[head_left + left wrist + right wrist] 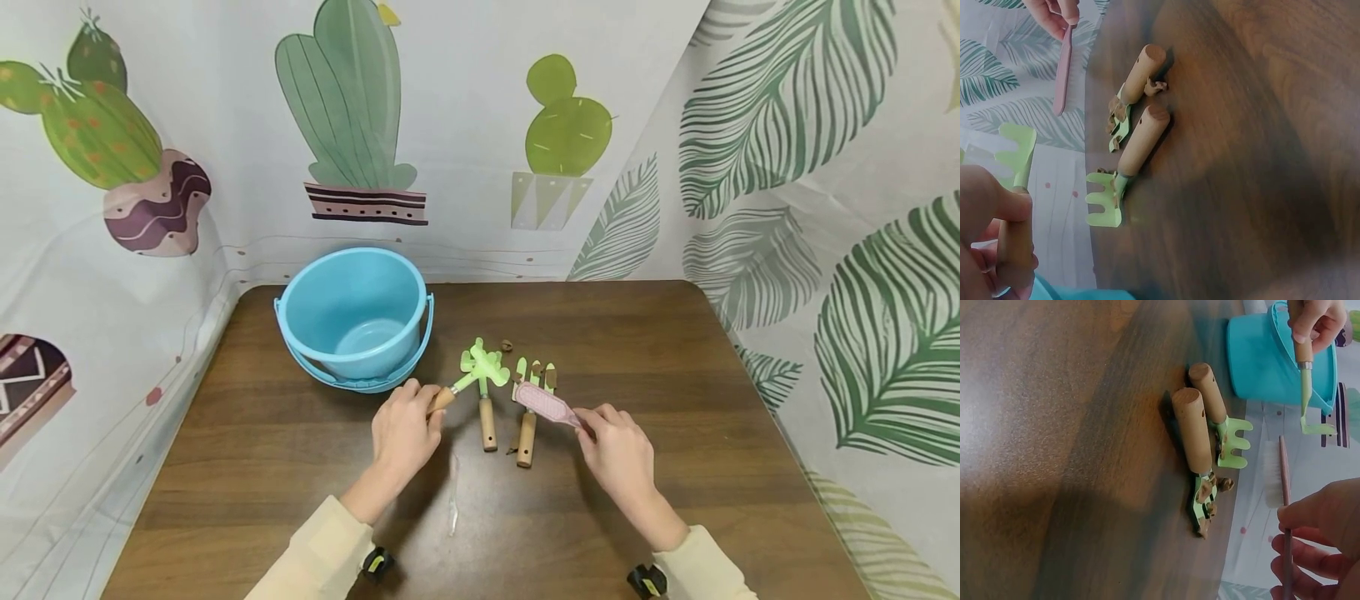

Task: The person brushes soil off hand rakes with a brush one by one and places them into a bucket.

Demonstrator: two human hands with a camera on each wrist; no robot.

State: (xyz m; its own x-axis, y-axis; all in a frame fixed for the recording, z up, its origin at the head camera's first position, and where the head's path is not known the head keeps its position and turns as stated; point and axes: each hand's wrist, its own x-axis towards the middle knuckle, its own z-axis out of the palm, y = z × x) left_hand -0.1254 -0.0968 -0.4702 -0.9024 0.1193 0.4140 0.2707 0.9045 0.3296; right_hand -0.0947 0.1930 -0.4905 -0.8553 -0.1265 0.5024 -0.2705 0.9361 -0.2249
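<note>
My left hand [405,425] grips the wooden handle of a small green hand rake [1306,394], raised above the table. Its head overlaps a second green rake [1104,200], which lies on the table with its wooden handle [487,423] toward me. In my right hand [618,454] is a pink brush [546,406], pinched by the handle, its white bristles [1272,478] showing in the right wrist view. Beneath the brush lies a green hand fork [1200,503] with a wooden handle [527,440]. Brown clumps stick to the fork's tines.
A light blue bucket [375,368] stands at the table's back left, handle folded down at its front. One brown crumb [507,345] lies behind the tools. A thin clear strip [453,515] is on the wooden table [675,400] nearer me. Patterned cloth [465,125] hangs behind.
</note>
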